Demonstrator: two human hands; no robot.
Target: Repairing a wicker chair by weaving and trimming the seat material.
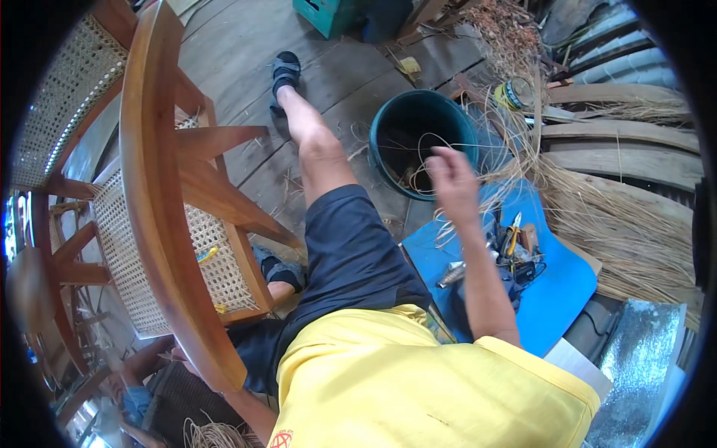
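A wooden chair with woven cane panels (216,272) stands tilted at my left, its long curved wooden rail (153,187) closest to me. My left hand (184,361) is at the lower end of this rail, and the wood hides most of its fingers. My right hand (454,183) hovers over the rim of a dark green bucket (381,164), slightly blurred, its fingers bent and close together. Thin pale cane strands (508,160) loop around it; whether one is pinched in the fingers is too fine to make out.
Yellow-handled pliers (513,237) and other small tools lie on a blue board (564,276) at my right. Beyond it are a long bundle of cane strands (620,224) and a yellow tin (514,94). A green crate (317,16) is on the plank floor ahead. Someone in blue (136,403) shows at lower left.
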